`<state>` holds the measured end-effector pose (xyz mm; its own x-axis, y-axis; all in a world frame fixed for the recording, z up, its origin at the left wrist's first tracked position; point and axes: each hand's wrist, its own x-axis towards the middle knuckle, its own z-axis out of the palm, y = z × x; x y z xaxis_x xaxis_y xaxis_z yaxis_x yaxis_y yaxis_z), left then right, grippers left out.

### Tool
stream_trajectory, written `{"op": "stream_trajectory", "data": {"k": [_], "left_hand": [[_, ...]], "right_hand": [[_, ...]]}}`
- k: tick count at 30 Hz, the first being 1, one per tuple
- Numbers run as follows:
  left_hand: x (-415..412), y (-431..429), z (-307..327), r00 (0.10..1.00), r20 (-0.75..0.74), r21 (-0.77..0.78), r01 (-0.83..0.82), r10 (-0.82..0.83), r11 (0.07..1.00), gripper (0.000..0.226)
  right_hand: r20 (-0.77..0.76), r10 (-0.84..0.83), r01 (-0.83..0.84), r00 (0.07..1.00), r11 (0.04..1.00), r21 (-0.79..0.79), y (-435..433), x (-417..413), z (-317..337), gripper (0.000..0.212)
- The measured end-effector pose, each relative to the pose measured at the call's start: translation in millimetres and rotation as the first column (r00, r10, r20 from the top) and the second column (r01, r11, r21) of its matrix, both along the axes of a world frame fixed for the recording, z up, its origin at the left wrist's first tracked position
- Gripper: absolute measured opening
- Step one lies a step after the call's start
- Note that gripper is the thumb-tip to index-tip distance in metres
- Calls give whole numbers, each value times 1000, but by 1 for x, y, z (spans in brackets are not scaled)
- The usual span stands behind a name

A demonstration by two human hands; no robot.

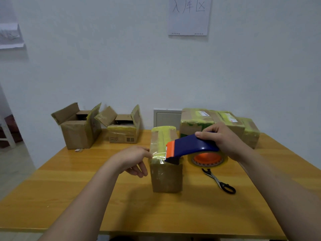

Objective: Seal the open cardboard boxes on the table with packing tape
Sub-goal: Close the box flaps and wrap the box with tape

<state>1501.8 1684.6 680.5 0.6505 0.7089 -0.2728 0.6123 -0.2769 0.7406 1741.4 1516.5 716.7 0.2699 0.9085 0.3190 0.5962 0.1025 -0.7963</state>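
Observation:
A small closed cardboard box [165,176] stands in the middle of the wooden table [69,197], its top covered in yellowish tape. My right hand [224,141] grips a blue and orange tape dispenser [191,146] with its orange cutter end at the box's near top edge. My left hand [137,159] is at the box's left side, thumb and forefinger pinching the clear tape there, the other fingers hanging loose. Two open boxes [78,126] [124,126] stand at the back left with flaps up.
Black-handled scissors [219,181] lie on the table right of the box. Several taped boxes [217,124] are stacked at the back right against the white wall. A paper sign [189,14] hangs on the wall. A small scrap [78,150] lies by the left open box.

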Motion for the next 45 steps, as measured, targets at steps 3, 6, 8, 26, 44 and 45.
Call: {"op": "stream_trajectory", "data": {"k": [3, 6, 8, 26, 44, 45], "left_hand": [[20, 9, 1, 997, -6, 292, -68, 73, 954, 39], [45, 7, -2, 999, 30, 411, -30, 19, 911, 51], [60, 2, -7, 999, 31, 379, 30, -45, 925, 53], [70, 1, -20, 983, -178, 453, 131, -54, 882, 56], [73, 5, -22, 980, -194, 435, 132, -50, 891, 80], [74, 5, -22, 979, -195, 433, 135, -54, 891, 80]], "right_hand": [[-9, 15, -15, 1000, 1000, 0, 3, -1, 2, 50], [-34, 25, -26, 999, 1000, -9, 1, 0, 2, 43], [-49, 24, -24, 999, 1000, -14, 0, 2, 0, 39], [-79, -50, 45, 996, 997, -63, -30, 43, -8, 53], [-200, -15, 7, 980, 999, -40, -51, 72, -34, 80], [-191, -17, 9, 981, 999, -40, -52, 73, -35, 81]]}}
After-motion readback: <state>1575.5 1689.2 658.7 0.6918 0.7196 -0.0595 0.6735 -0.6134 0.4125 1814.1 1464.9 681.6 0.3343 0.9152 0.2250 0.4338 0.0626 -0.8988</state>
